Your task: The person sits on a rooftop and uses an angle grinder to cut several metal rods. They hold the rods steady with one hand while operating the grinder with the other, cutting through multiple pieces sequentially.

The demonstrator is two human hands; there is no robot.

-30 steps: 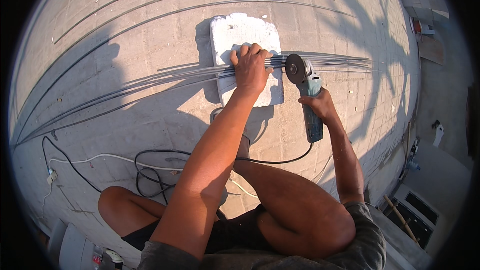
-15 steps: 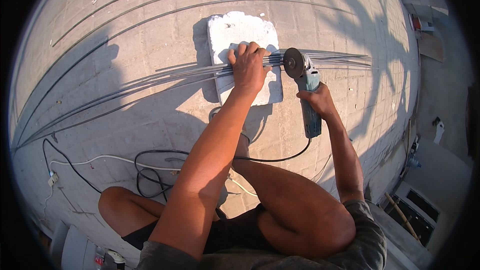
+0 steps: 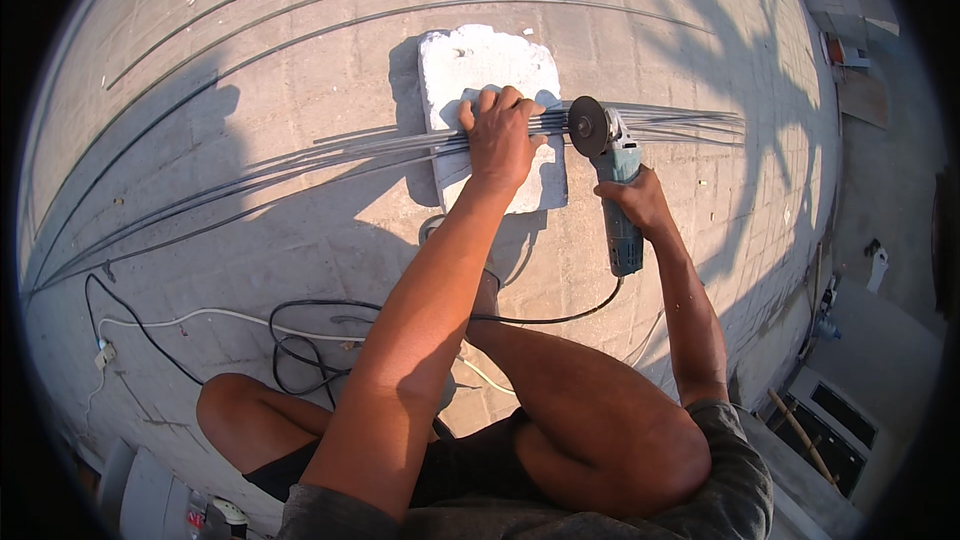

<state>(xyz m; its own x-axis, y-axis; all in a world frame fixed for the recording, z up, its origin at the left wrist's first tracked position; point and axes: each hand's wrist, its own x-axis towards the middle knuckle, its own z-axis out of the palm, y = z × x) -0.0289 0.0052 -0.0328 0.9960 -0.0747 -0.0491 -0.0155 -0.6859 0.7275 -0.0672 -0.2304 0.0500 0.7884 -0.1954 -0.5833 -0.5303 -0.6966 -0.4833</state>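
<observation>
My left hand (image 3: pixel 503 140) presses down on a bundle of thin steel rods (image 3: pixel 375 147), its fingers curled over them. Under the bundle lies a rough white block (image 3: pixel 487 62), which props the rods off the paving. In my right hand (image 3: pixel 640 202) is a teal angle grinder (image 3: pixel 625 230), held by its body with the disc end pointing away from me. Its dark cutting disc (image 3: pixel 588 126) stands at the rods just right of the block's edge; whether it touches them I cannot tell. Past the disc the rod ends fan out to the right.
Several longer rods (image 3: pixel 440 6) lie curved across the paving beyond the block. The grinder's black cord (image 3: pixel 560 320) runs left under my arm to loops beside a white cable (image 3: pixel 215 313) and a plug connector (image 3: pixel 105 354). My bent knees are close below. A wooden stick (image 3: pixel 803 434) lies at right.
The block and rods appear shifted very slightly right in the picture. Both hands keep their holds, and the free rod ends at right have spread a little lower.
</observation>
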